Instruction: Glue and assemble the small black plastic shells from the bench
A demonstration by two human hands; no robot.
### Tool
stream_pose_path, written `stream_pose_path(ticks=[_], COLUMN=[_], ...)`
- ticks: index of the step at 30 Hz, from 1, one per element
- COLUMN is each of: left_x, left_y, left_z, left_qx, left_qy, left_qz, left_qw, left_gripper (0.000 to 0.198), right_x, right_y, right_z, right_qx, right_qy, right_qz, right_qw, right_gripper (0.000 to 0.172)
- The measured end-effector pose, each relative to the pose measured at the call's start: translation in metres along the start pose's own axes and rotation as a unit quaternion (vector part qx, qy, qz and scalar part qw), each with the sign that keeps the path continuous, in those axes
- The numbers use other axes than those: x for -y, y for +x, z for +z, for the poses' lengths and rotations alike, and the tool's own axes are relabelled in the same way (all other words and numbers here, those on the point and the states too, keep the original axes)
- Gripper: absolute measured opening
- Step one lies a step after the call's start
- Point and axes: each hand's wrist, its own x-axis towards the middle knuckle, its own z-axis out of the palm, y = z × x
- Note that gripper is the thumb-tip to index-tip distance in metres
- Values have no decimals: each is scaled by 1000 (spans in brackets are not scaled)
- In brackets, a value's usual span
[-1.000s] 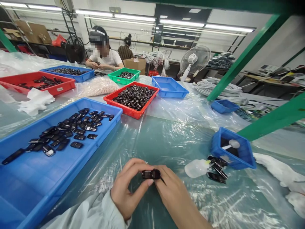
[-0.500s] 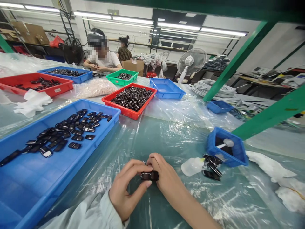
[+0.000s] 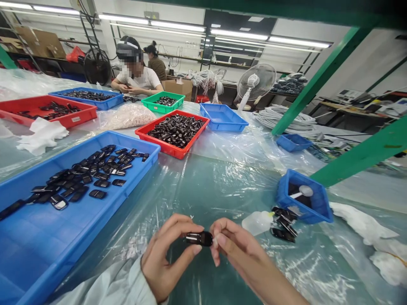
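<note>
Between thumb and fingers, my left hand (image 3: 170,254) grips a small glossy black plastic part (image 3: 199,238), held level above the table. My right hand (image 3: 237,245) is at the part's right end, its thumb and forefinger pinched together. A speck of white shows at those fingertips; too small to name. To the right lie several similar black parts (image 3: 284,224) beside a translucent squeeze bottle (image 3: 257,222). On my left, a large blue tray (image 3: 127,195) holds many loose black parts (image 3: 76,180).
A red tray (image 3: 178,153) heaped with black parts stands ahead, with a green tray (image 3: 163,109) and a blue tray (image 3: 224,124) behind it. A blue bin (image 3: 313,212) with a white spoon (image 3: 303,192) sits right, near a green post (image 3: 359,156). A co-worker (image 3: 140,78) sits across the table.
My right hand has moved slightly right and turned, its fingers now pinching at the part's end. The black part shows more of its length in my left hand.
</note>
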Motion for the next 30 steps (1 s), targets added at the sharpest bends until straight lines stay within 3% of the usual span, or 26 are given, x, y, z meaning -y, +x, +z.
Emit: stream_pose_path(ticks=[6,13,16,22,25,30], left_x=[0,-5,-7,-9,-8,-7], left_y=[0,-4,-7,-8,-7,-8], left_z=[0,0,1,1,0,-2], left_qx=[7,15,14,7,7,-1], left_qy=[-9,-25,-21,-11,-11,-5], left_qz=[-6,13,38,35,31,38], left_qw=[1000,999,999,999,999,999], left_gripper=[21,23,24,24,23,23], right_x=[-10,-11,-12,-6,-6,-15], right_y=[4,-1,-6,-14,-13,-7], right_z=[7,19,27,34,31,26], right_qx=[-32,-58,-68,-150,-103,-17], right_qy=[88,130,137,82,154,297], right_qz=[-7,-22,-21,-26,-5,16], right_qw=[996,990,988,985,983,954], right_gripper=[28,22,25,18,19,22])
